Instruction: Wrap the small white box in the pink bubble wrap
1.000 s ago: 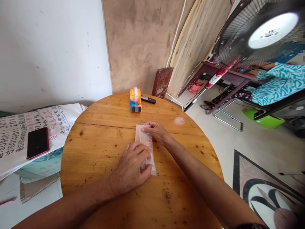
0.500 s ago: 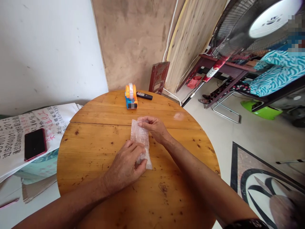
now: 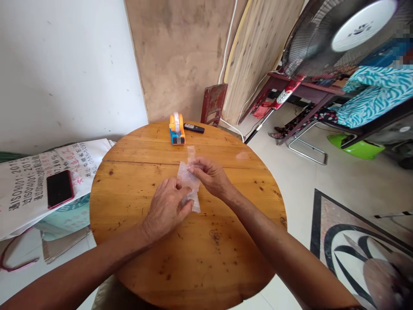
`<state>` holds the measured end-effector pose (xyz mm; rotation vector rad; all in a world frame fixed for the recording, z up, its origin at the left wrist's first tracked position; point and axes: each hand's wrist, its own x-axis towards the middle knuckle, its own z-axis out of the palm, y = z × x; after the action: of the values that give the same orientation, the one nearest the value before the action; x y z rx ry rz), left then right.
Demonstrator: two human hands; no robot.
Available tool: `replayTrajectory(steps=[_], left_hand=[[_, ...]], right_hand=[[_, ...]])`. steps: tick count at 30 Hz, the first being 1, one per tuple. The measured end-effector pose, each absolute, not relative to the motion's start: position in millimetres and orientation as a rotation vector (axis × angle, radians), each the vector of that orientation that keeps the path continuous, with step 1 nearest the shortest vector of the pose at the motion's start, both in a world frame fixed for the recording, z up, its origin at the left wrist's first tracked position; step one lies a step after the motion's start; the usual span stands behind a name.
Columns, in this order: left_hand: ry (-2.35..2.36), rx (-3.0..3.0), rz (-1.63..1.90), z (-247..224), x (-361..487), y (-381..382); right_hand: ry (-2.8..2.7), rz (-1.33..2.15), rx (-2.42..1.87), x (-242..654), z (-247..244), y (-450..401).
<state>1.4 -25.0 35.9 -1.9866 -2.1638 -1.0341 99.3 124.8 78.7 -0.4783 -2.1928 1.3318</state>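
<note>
R hand (image 3: 212, 177) pinching bumpy clr plastic wrap (image 3: 187, 178); L hand (image 3: 165, 205) touching it, grip unclear.

At the frame's centre, the right hand (image 3: 208, 174) pinches the upper part of a bubble wrap piece (image 3: 184, 173) and the left hand (image 3: 167, 204) grips its lower part, over a round wooden table (image 3: 238, 258). Above them stands an orange-and-blue tape dispenser (image 3: 177, 129). A phone (image 3: 60, 189) lies at left; a fan (image 3: 364, 26) fills the upper right corner.

White sack (image 3: 35, 178): "ISO9001", "ISO14001: 2015" | fan hub (image 3: 364, 26): perhaps "W"
</note>
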Motion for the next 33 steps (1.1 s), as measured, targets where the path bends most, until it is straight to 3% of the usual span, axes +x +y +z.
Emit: replayTrajectory(steps=[5, 14, 33], left_hand=[[-2.230, -1.858, -1.107, 30, 7, -29], [-2.304, -1.439, -1.342, 18, 15, -27], [-2.148, -1.957, -1.321, 20, -4, -31]], right_hand=[[-2.284, 1.116, -0.431, 112, 80, 106], [-2.279, 1.106, -0.437, 130, 67, 83], [-2.325, 0.957, -0.328, 153, 43, 61]])
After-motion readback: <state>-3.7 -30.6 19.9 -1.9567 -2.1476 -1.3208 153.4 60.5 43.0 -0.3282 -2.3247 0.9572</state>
